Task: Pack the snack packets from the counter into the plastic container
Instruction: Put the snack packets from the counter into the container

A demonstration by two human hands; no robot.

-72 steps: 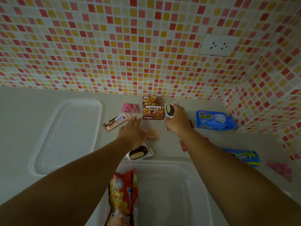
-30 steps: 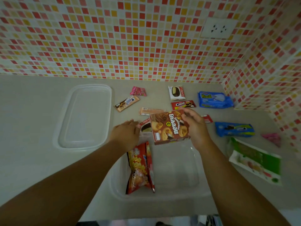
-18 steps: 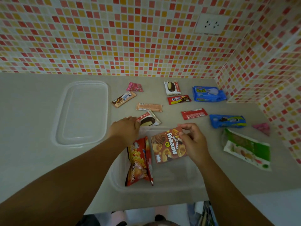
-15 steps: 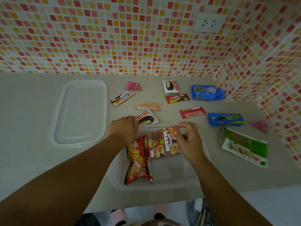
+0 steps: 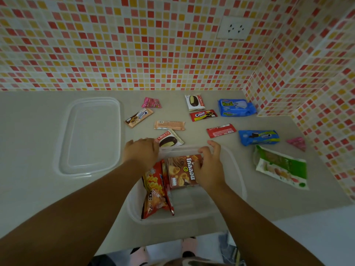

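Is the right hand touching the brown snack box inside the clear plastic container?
Touching. The head view shows the right hand with fingers wrapped over the brown snack box.

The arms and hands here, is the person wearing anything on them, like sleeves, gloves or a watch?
Nothing shows. Both forearms are bare as far as the frame reaches, with no sleeves in view. The left hand and right hand have no gloves, and no watch, bracelet or ring is visible.

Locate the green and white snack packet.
The green and white snack packet lies flat on the counter's right side, just right of the clear plastic container, in front of the blue biscuit packet.
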